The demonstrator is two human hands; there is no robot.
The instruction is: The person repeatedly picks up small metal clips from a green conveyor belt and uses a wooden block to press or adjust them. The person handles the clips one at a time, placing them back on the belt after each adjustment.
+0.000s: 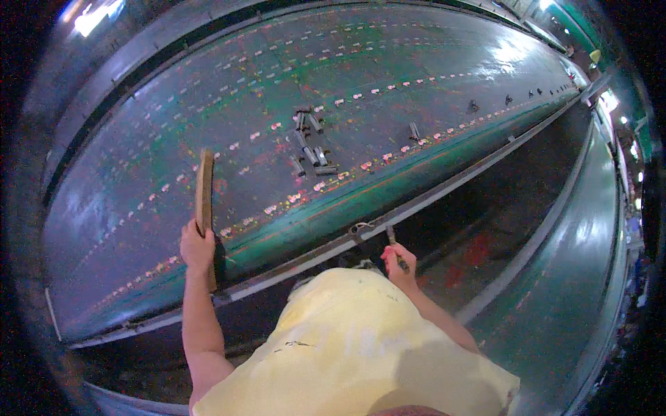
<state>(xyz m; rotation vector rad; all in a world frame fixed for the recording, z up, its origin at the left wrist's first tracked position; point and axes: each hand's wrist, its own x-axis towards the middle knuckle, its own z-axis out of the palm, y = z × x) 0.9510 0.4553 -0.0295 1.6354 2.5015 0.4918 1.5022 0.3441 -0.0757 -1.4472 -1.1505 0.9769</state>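
My left hand (198,244) is closed round a long, narrow wooden bar (205,184). The bar stretches away from me over the near side of a long green table (263,173) specked with paint. Close to my body, at the table's near rail (312,259), my right hand (402,263) grips a short-handled tool (390,234). Its narrow end points away from me; whether it is a scraper, a brush or something else I cannot tell. A loop of cord or wire (361,227) hangs at the rail, left of that tool.
Several grey metal blocks (310,147) lie loosely grouped on the table, and a single one (415,130) lies farther right. Rows of small pale pieces (366,166) run along the surface. Behind the dark aisle (479,236) is another long green table (555,284) at right.
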